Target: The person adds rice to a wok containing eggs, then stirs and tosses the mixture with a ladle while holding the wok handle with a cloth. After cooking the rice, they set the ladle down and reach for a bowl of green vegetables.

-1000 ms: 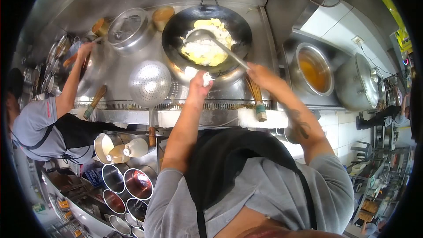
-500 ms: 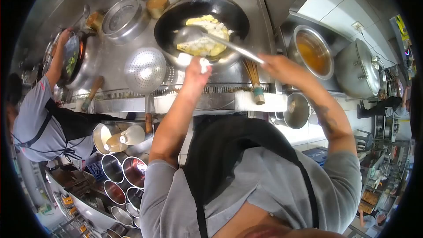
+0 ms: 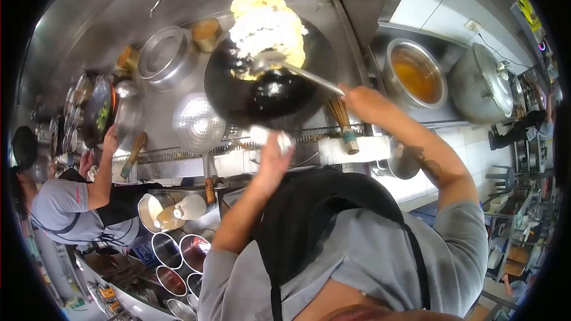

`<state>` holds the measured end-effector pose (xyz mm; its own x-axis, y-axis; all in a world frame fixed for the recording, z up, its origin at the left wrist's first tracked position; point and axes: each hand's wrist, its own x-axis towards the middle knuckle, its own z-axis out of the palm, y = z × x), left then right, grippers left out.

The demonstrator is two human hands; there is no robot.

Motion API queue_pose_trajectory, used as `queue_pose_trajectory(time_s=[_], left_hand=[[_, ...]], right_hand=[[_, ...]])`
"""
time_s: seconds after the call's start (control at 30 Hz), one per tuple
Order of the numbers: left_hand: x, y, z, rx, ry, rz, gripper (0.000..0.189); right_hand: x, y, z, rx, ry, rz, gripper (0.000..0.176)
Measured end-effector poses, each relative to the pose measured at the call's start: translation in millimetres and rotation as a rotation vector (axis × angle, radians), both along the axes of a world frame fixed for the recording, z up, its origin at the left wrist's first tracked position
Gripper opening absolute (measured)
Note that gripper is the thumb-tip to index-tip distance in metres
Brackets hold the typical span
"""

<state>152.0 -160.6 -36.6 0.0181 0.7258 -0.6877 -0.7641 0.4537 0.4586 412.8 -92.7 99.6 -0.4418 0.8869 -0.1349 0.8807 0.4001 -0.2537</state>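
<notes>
1 mass of yellow and white food (image 3: 267,27) shows at the far side of 1 black wok (image 3: 273,96), its upper part reaching past the far rim; whether that part rests on anything, I cannot tell. 1 metal ladle (image 3: 266,61) has its bowl at the food's near edge.

The food lies beyond both hands and well apart from them: ahead of the left hand (image 3: 275,157), and ahead and to the left of the right hand (image 3: 363,104).

The right hand is closed round the end of the ladle's handle. The left hand is clenched on 1 white cloth (image 3: 262,135) at the wok's near side; blur hides whether its fingers also grip the rim.

Left of the wok are 1 perforated skimmer (image 3: 199,123), 1 round metal vessel (image 3: 163,56) and 2 orange-brown tubs (image 3: 206,34). 2 bamboo brushes lie at the stove's near edge, 1 near the right hand (image 3: 343,125) and 1 farther left (image 3: 133,156). To the right stand 1 metal basin (image 3: 391,53) of orange liquid and 1 large lidded pot (image 3: 482,86). At the far left, 1 co-worker (image 3: 65,202) wears a grey shirt, near 2 bottles (image 3: 190,207)
</notes>
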Motion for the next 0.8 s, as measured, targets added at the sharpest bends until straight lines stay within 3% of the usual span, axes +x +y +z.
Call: queue_pose_trajectory(time_s=[0.1,0.13,0.3,0.37,0.43,0.5,0.57,0.67,0.73,0.8], left_hand=[[-27,87,-19,0.167,-0.022,-0.028,0.012],[-27,101,-16,0.102,-0.015,0.033,0.011],[-26,115,-32,0.101,0.038,-0.015,0.006],[-27,116,-35,0.104,0.011,-0.006,0.009],[-27,117,-34,0.114,0.007,-0.011,0.009],[-26,113,-29,0.118,0.026,-0.023,0.007],[-27,111,-26,0.101,0.016,-0.021,0.007],[-27,113,-28,0.105,-0.002,0.005,0.009],[-26,113,-30,0.108,-0.015,0.031,0.01],[-25,112,-27,0.106,-0.019,0.043,0.009]], right_hand=[[17,-6,14,-0.091,-0.051,0.001,0.035],[21,-9,26,-0.136,-0.057,-0.046,0.037],[39,5,40,-0.077,-0.084,-0.183,0.042],[37,18,8,0.029,-0.083,-0.235,0.045],[24,36,-80,0.264,0.266,-0.173,0.042],[-1,43,-103,0.087,0.484,-0.216,0.038],[-34,49,-77,-0.483,0.561,-0.369,0.033],[-41,31,-28,-0.49,0.667,-0.3,0.028],[-47,18,-9,-0.591,0.806,-0.371,0.024],[-51,20,-17,-0.689,0.911,-0.411,0.024]])
